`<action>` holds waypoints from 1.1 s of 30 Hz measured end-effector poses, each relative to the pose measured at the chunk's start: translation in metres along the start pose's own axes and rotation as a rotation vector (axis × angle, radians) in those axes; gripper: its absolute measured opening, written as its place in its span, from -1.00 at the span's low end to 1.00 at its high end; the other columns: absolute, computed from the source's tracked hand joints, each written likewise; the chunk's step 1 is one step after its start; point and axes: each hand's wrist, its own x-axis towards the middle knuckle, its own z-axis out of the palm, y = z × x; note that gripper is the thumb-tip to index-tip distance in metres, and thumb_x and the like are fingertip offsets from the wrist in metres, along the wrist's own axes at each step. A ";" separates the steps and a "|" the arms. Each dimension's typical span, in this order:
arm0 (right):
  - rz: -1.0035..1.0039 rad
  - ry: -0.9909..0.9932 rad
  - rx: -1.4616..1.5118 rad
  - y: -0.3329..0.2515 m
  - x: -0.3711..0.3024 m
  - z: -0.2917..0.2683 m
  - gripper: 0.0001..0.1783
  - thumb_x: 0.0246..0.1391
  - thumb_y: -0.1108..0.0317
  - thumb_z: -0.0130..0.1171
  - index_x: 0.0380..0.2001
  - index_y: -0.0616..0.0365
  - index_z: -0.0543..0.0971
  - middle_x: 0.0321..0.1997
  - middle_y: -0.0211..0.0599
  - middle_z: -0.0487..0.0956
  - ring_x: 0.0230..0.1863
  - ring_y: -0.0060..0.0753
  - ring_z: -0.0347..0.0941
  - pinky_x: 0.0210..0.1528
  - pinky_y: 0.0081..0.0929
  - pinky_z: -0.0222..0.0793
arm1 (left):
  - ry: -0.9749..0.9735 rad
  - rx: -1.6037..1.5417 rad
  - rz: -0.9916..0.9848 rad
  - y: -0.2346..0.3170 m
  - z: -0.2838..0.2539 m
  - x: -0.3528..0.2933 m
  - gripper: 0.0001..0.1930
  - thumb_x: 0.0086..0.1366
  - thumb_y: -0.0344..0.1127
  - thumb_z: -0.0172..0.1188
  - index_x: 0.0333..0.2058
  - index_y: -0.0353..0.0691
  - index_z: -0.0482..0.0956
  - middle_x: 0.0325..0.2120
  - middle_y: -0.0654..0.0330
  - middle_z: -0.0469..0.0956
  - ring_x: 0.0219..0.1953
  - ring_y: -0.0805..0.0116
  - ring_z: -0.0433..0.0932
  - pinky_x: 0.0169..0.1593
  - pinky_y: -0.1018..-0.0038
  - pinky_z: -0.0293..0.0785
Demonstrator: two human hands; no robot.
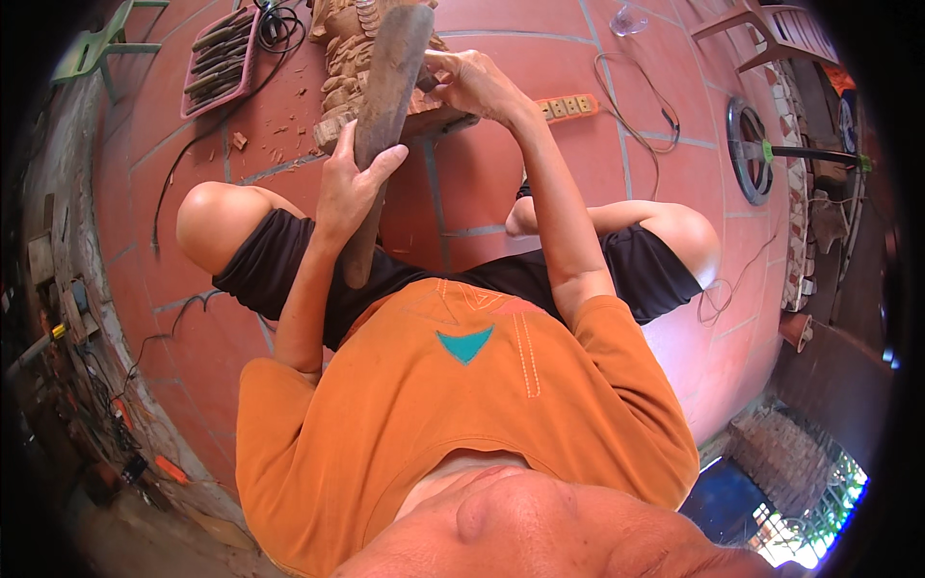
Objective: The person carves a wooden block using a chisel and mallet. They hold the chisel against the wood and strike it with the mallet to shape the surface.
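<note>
My left hand is wrapped round a long wooden mallet, flat and club-shaped, which tilts up and away over my lap. Just beyond it, my right hand is closed with its fingertips pinched on a short dark piece that the mallet partly covers; its kind cannot be made out. Behind the mallet lies a carved wooden block with deep relief on top. The block's near end sits in front of my crossed legs, and my right fingers are close above its right side.
A pink basket of wooden-handled tools stands at the far left, near a black cable. Wood chips litter the tiles. An orange power strip with a cord lies right of the block. Plastic chairs and a round stand base are farther out.
</note>
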 end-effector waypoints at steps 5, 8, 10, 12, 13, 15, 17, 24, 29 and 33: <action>0.030 -0.002 0.049 0.013 -0.001 0.001 -0.50 -0.09 0.44 0.36 0.00 -0.04 0.55 -0.24 -0.10 0.68 -0.15 0.11 0.60 -0.14 -0.06 0.48 | 0.146 -0.175 0.001 0.016 0.004 -0.005 -0.61 0.35 -0.28 0.30 0.05 -0.29 0.41 -0.44 0.22 0.54 -0.51 0.56 0.50 -0.44 0.56 0.45; 0.088 -0.055 0.026 0.004 0.001 -0.002 -0.48 -0.09 0.46 0.34 0.02 -0.07 0.55 -0.23 -0.11 0.68 -0.16 0.11 0.60 -0.13 -0.05 0.48 | 0.129 -0.060 0.014 0.014 0.001 -0.005 -0.56 0.35 -0.26 0.30 0.08 -0.35 0.40 -0.35 0.11 0.60 -0.36 0.42 0.60 -0.27 0.47 0.53; 0.075 -0.049 -0.003 -0.001 0.001 -0.002 -0.48 -0.09 0.47 0.34 0.02 -0.07 0.56 -0.22 -0.10 0.68 -0.16 0.13 0.60 -0.13 -0.05 0.48 | 0.049 0.172 0.023 0.020 0.003 0.000 -0.51 0.34 -0.25 0.31 0.10 -0.42 0.39 -0.26 0.01 0.64 -0.21 0.32 0.64 -0.11 0.39 0.56; 0.065 -0.030 -0.006 0.000 0.000 -0.002 -0.48 -0.09 0.46 0.36 0.02 -0.07 0.56 -0.23 -0.10 0.68 -0.18 0.10 0.61 -0.14 -0.08 0.49 | -0.006 0.199 0.046 0.012 0.001 0.000 -0.43 0.31 -0.17 0.33 0.14 -0.43 0.37 -0.27 -0.13 0.66 -0.21 0.11 0.69 -0.12 0.32 0.57; 0.062 -0.013 0.006 0.005 -0.001 -0.001 -0.48 -0.08 0.45 0.37 0.02 -0.07 0.57 -0.24 -0.10 0.68 -0.21 0.06 0.62 -0.15 -0.11 0.50 | -0.038 0.210 0.060 0.009 0.001 0.001 -0.38 0.30 -0.14 0.34 0.16 -0.44 0.36 -0.27 -0.20 0.68 -0.20 0.01 0.72 -0.12 0.28 0.58; 0.062 0.035 0.081 0.017 -0.004 -0.001 -0.48 -0.08 0.44 0.41 0.02 -0.07 0.57 -0.27 -0.13 0.67 -0.27 -0.05 0.62 -0.18 -0.17 0.51 | -0.028 0.125 0.079 0.002 0.003 0.001 -0.38 0.30 -0.15 0.35 0.17 -0.44 0.37 -0.25 -0.12 0.68 -0.23 0.11 0.70 -0.09 0.32 0.58; 0.057 0.097 0.212 0.031 -0.004 -0.007 -0.48 -0.08 0.42 0.44 0.01 -0.05 0.58 -0.31 -0.17 0.66 -0.34 -0.20 0.61 -0.22 -0.25 0.51 | -0.002 0.016 0.142 -0.009 0.003 0.005 -0.43 0.30 -0.16 0.35 0.13 -0.43 0.40 -0.30 -0.02 0.68 -0.33 0.20 0.69 -0.21 0.37 0.59; 0.341 0.438 0.512 0.030 -0.043 0.000 -0.63 0.06 0.52 0.38 -0.05 0.18 0.54 -0.16 -0.33 0.68 -0.14 -0.50 0.59 -0.09 -0.46 0.55 | -0.049 -0.316 -0.084 0.031 -0.013 0.006 -0.59 0.30 -0.25 0.36 -0.01 -0.31 0.44 -0.49 0.27 0.52 -0.64 0.54 0.47 -0.58 0.58 0.41; 0.466 0.625 0.845 0.021 -0.061 0.017 -0.59 0.08 0.59 0.32 0.00 0.21 0.46 -0.06 -0.21 0.66 -0.09 -0.37 0.62 -0.06 -0.44 0.61 | -0.082 -0.307 0.097 0.079 -0.032 0.014 -0.52 0.25 -0.35 0.39 0.06 -0.31 0.39 -0.47 0.25 0.53 -0.64 0.52 0.47 -0.59 0.58 0.40; 0.485 0.732 0.988 0.026 -0.064 0.029 -0.57 0.04 0.63 0.30 -0.02 0.20 0.43 -0.09 -0.21 0.65 -0.14 -0.39 0.61 -0.09 -0.45 0.60 | -0.237 -0.117 0.218 0.117 -0.060 0.048 -0.44 0.24 -0.27 0.36 0.15 -0.27 0.37 -0.43 0.10 0.60 -0.51 0.31 0.61 -0.38 0.39 0.54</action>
